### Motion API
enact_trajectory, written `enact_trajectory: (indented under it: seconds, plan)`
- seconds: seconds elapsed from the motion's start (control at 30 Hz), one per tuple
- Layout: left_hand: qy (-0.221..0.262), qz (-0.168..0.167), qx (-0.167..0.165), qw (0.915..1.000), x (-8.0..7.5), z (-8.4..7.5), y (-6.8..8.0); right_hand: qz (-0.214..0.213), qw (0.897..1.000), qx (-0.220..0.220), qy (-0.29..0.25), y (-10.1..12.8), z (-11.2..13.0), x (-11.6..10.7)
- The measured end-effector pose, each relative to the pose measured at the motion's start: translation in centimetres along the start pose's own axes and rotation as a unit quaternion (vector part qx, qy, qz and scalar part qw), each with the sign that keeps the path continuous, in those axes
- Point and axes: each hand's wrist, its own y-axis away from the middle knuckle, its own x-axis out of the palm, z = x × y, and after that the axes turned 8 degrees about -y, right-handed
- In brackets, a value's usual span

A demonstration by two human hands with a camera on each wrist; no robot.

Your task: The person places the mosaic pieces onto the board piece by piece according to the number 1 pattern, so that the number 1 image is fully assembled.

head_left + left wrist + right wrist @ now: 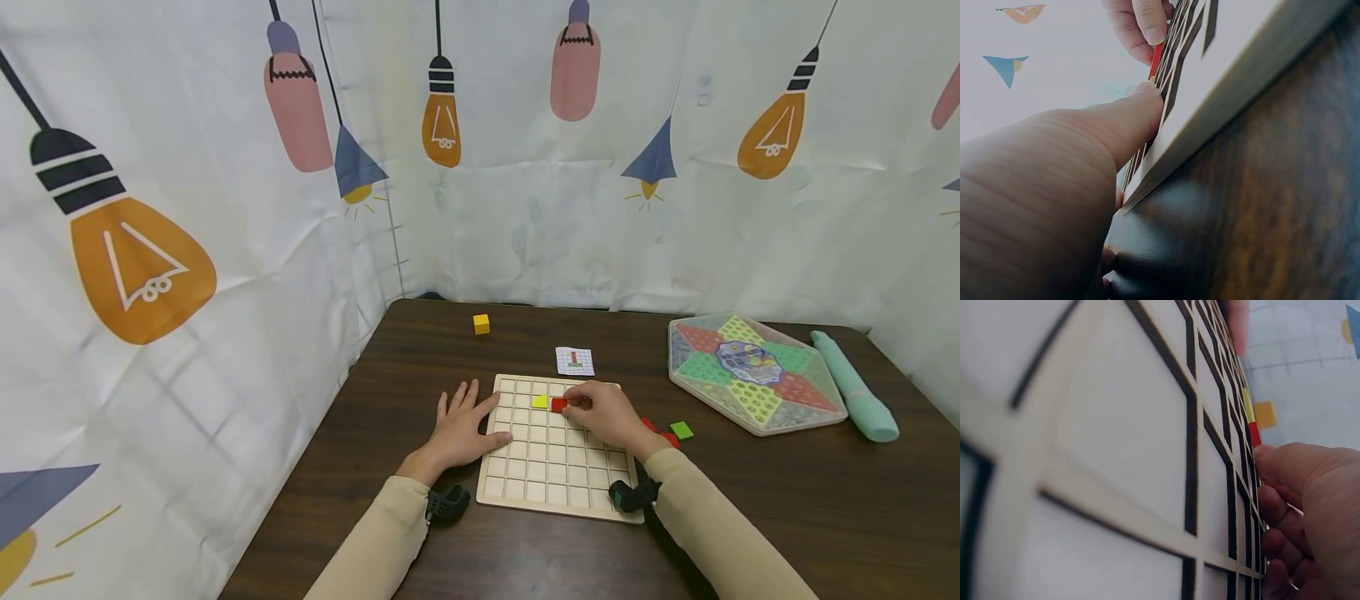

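Observation:
A pale wooden grid board (537, 471) lies on the dark table. My left hand (459, 429) rests at its left edge, fingers spread and straight, the thumb over the rim. In the upper part of the grid sits a yellow square tile (540, 402). Just right of it, my right hand (607, 412) pinches a red square tile (558, 405) between thumb and fingertips, low at the grid. The right wrist view shows the red tile (1255, 432) end to end with the yellow one, the thumb at its near end. Fingers hide part of the red tile.
Beyond the board are a small card (574, 362) with a printed grid pattern and a yellow cube (482, 324). Loose red tiles (670, 438) and a green tile (682, 430) lie beside the right wrist. Farther right are a hexagonal game box (753, 375) and a mint-green roll (855, 387).

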Motion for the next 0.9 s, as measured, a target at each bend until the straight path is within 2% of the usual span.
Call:
enact_trajectory:
  seconds: [0.9]
  plan:
    - [-0.013, 0.003, 0.001, 0.9999, 0.17, 0.12, -0.17, 0.005, 1.0, 0.022, 0.016, -0.25, 0.57, 0.21]
